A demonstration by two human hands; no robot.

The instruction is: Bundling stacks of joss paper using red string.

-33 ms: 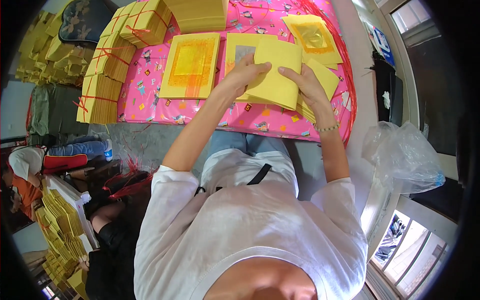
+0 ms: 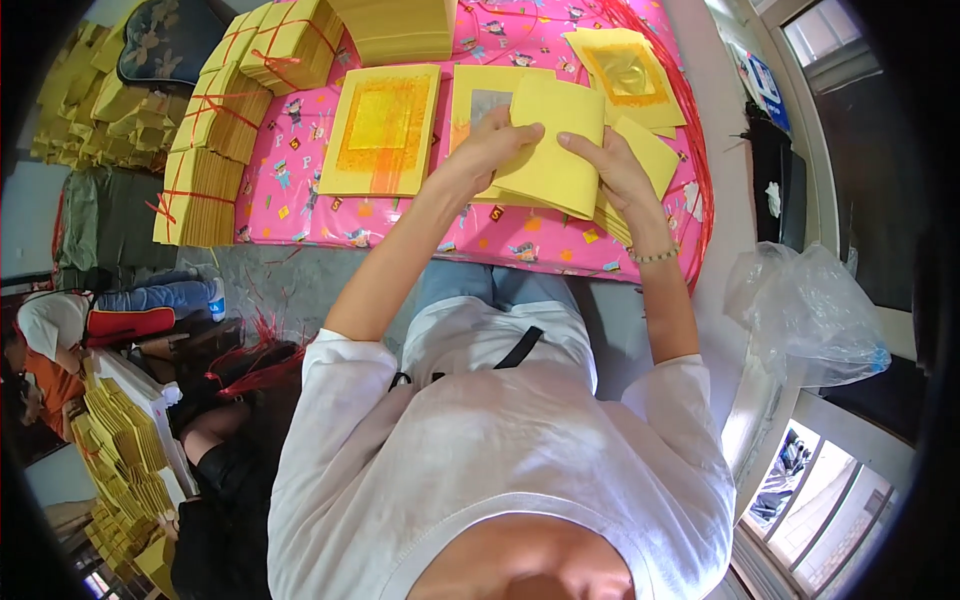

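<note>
A folded sheaf of yellow paper (image 2: pixel 560 140) is held between my two hands above the table. My left hand (image 2: pixel 497 147) grips its left side, thumb on top and fingers beneath. On the right side, my right hand (image 2: pixel 618 168) pinches it the same way, thumb on its face. Below it lies yellow paper with a silver patch (image 2: pixel 487 104), partly covered. Left of my hands rests a stack of yellow paper (image 2: pixel 380 130) with a gold square and orange print on top. More yellow sheets (image 2: pixel 648 158) lie under and beside my right hand.
Bundles tied with red string (image 2: pixel 205 190) line the left of the pink patterned table cover (image 2: pixel 290 215). Gold-patched papers (image 2: pixel 625 75) lie at the back right, beside red strings (image 2: pixel 700 170). A clear plastic bag (image 2: pixel 805 315) hangs at right. People work at lower left by yellow stacks (image 2: pixel 120 430).
</note>
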